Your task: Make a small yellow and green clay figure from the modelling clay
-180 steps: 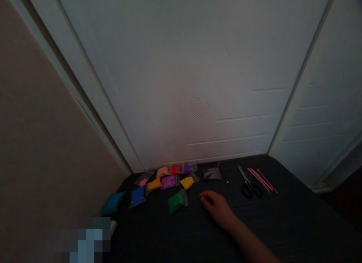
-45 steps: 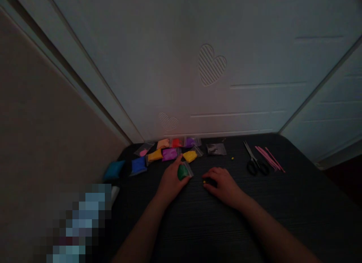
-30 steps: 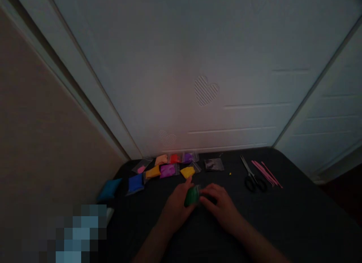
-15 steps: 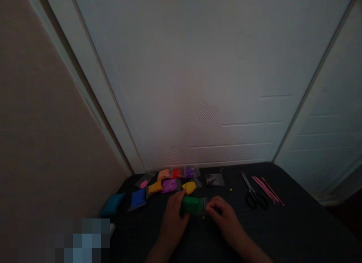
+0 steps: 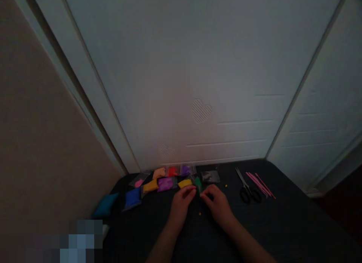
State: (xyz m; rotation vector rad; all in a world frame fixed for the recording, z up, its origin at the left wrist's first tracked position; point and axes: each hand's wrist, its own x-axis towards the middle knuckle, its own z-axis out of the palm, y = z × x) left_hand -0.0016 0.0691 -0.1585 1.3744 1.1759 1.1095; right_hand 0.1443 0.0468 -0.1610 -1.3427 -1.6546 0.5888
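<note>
A small clear zip bag of green clay [image 5: 198, 183] is upended between my two hands, its green part pointing towards the wall. My right hand [image 5: 219, 204] pinches the clear near end with thumb and forefinger. At the bag's left edge, the fingertips of my left hand [image 5: 181, 206] are also pinched together; what they grip is partly hidden. A bag of yellow clay [image 5: 185, 183] lies just beyond the left fingers. On the dark table [image 5: 209, 240], a tiny yellow ball [image 5: 200, 214] rests between my wrists.
Several clay bags line the back left, among them blue [image 5: 132, 197], magenta [image 5: 165, 184] and teal [image 5: 106, 205] ones. A greyish bag [image 5: 210, 176] lies at the back. Scissors [image 5: 247, 187] and pink modelling tools [image 5: 260, 184] lie right, near another yellow ball [image 5: 226, 186]. A white wall panel [image 5: 175, 85] stands behind.
The green bag has turned from lying sideways to end-on and moved towards the wall. My left hand has gone from its body to a fingertip pinch. The view has shifted slightly.
</note>
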